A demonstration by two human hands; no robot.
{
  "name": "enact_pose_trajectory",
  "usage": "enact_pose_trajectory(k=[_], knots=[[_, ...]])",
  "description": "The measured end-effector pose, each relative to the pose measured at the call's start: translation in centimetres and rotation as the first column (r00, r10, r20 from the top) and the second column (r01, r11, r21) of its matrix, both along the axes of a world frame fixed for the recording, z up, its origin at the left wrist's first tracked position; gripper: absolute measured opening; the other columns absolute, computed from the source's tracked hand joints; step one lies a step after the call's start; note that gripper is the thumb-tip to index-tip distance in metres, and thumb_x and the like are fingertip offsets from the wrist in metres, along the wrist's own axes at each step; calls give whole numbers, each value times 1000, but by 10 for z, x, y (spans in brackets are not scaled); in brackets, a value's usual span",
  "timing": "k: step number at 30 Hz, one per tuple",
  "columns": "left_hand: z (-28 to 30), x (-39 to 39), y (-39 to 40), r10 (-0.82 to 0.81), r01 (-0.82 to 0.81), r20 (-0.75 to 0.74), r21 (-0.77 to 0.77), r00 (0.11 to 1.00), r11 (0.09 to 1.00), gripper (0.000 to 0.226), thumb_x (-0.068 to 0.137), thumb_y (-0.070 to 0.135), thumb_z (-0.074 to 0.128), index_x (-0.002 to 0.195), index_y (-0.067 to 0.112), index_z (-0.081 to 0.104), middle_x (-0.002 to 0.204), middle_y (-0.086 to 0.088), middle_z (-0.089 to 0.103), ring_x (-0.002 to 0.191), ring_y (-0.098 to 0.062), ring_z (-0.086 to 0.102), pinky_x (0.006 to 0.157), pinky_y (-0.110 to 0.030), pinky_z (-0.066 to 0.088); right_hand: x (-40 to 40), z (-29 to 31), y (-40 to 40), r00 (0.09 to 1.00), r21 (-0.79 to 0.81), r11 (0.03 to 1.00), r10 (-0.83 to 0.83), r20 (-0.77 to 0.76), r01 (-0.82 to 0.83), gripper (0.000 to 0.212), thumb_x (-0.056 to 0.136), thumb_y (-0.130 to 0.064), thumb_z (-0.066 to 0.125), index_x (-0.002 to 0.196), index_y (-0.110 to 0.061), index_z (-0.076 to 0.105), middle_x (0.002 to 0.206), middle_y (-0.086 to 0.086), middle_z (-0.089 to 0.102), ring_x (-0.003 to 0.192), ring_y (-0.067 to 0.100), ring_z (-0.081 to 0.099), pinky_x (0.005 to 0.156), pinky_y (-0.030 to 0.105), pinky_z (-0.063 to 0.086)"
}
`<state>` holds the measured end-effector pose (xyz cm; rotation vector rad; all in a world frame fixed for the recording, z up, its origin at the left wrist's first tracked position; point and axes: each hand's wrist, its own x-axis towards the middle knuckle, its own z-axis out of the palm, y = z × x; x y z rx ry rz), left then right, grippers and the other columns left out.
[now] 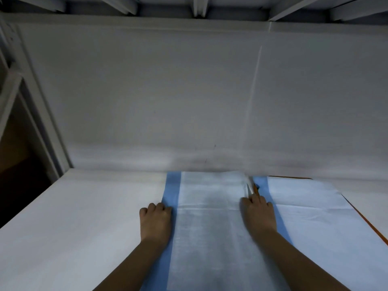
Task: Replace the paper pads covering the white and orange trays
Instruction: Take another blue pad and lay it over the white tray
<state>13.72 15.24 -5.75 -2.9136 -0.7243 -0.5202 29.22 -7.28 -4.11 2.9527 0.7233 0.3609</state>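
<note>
Two hands (left hand, right hand), two blue-edged pads

Blue-bordered white paper pad flat at 6 o'clock, far end at the wall; second pad at 3 o'clock just beside it, orange tray edge showing beneath

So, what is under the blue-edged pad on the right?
Under the right blue-edged paper pad, a thin orange tray edge shows along its right side and far corner. The pad covers the rest of the tray.
</note>
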Motion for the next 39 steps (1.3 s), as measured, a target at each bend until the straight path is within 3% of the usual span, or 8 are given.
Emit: enact_pose_trajectory(k=[6, 10, 13, 18, 24, 31, 36, 39], knots=[[-2, 3, 2, -10, 10, -5, 13, 1000, 1000, 30, 36, 11, 90, 56, 20, 69, 58, -3, 56, 52, -25, 54, 52, -33, 43, -1, 0, 2, 998, -56, 996, -66, 12, 66, 30, 93, -12, 40, 118, -19, 56, 131, 7, 46, 119, 26, 42, 94, 39, 36], [-2, 10, -2, -43, 44, 64, -16, 997, 999, 21, 64, 29, 70, 79, 15, 71, 113, -19, 64, 100, -40, 62, 89, -49, 38, 5, 1, 12, 996, 162, 987, 6, 89, -21, 37, 75, -21, 36, 85, -13, 71, 104, 13, 63, 96, 31, 52, 75, 40, 47], [2, 38, -14, -175, 169, -43, -118, 984, 979, 61, 80, 50, 34, 115, 13, 67, 135, -13, 55, 125, -32, 53, 105, -42, 22, 12, -6, 34, 973, 235, 949, 227, -37, -212, 61, 85, -44, 27, 108, -6, 69, 116, 14, 66, 110, 32, 62, 88, 43, 51], [-14, 75, -19, -240, 159, -185, -370, 953, 915, 111, 60, 79, -21, 153, 25, 5, 161, 2, -1, 148, -18, -4, 118, -34, -2, 23, -28, 50, 909, 198, 977, 153, -388, -80, 137, 40, -86, -33, 153, -20, 8, 161, -3, -1, 148, 15, -5, 118, 34, -3], [-15, 70, -15, 11, -76, -166, -395, 986, 916, 80, 95, 60, 20, 152, 9, -1, 160, -10, -7, 147, -24, -8, 118, -35, -5, 24, -32, 50, 971, 271, 961, 7, -240, 60, 75, 94, -60, 19, 150, -10, 20, 159, 7, 15, 147, 22, 10, 119, 35, 11], [-7, 125, -4, -316, 289, -128, -192, 940, 938, 62, 98, 45, 21, 152, 19, 7, 161, -1, 1, 148, -17, 0, 118, -33, 0, 50, -29, 90, 888, 270, 885, 431, -161, -380, 93, 71, -57, -5, 150, -15, 21, 159, 0, 15, 147, 16, 10, 117, 29, 6], [-18, 130, 11, -339, 276, -195, -291, 920, 916, 65, 98, 54, 24, 153, 23, 6, 161, 3, 0, 148, -15, -1, 120, -35, 1, 68, -39, 77, 869, 223, 911, 402, -289, -347, 129, 47, -88, -28, 152, -24, 12, 160, -10, 3, 147, 7, -1, 116, 27, -1], [-22, 127, 17, -287, 213, -184, -338, 940, 917, 71, 95, 60, 24, 153, 22, 7, 161, 0, 0, 148, -17, -1, 120, -37, 1, 69, -36, 68, 896, 216, 946, 304, -324, -243, 104, 69, -86, -5, 152, -26, 10, 160, -9, -1, 147, 9, -4, 118, 32, -2]])
